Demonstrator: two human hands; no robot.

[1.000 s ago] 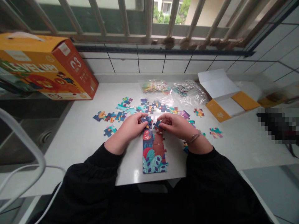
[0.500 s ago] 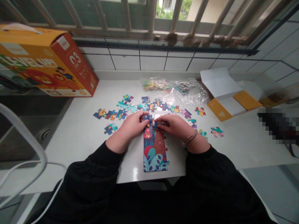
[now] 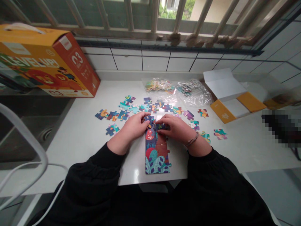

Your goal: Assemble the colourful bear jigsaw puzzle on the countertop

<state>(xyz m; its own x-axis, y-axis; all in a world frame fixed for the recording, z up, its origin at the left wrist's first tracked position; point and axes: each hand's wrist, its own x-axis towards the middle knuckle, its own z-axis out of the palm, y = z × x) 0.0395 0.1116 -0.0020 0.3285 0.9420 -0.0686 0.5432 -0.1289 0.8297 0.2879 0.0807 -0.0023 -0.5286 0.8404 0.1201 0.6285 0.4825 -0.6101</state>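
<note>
A joined strip of jigsaw puzzle (image 3: 157, 155), with teal leaves, a red-brown middle and a dark blue top, lies in front of me on the white counter. My left hand (image 3: 137, 125) is closed on the strip's top left corner, thumb over a dark blue puzzle piece (image 3: 149, 118). At the top right, my right hand (image 3: 176, 125) pinches a dark blue puzzle piece (image 3: 161, 126) against the strip; the fingers partly cover it. Loose puzzle pieces (image 3: 122, 115) lie in an arc beyond both hands, and more (image 3: 194, 125) lie to the right.
Two clear bags of pieces (image 3: 160, 86) lie at the back. An opened orange-and-white box (image 3: 223, 110) sits back right, a large orange box (image 3: 47, 62) back left beside a sink (image 3: 30, 131). A white cable (image 3: 35, 138) crosses the left side; a dark pixelated object (image 3: 282, 127) is far right.
The right fingers have shifted slightly at the strip's top, and the dark blue piece sits closer in line with the strip. My left hand stays in place.
</note>
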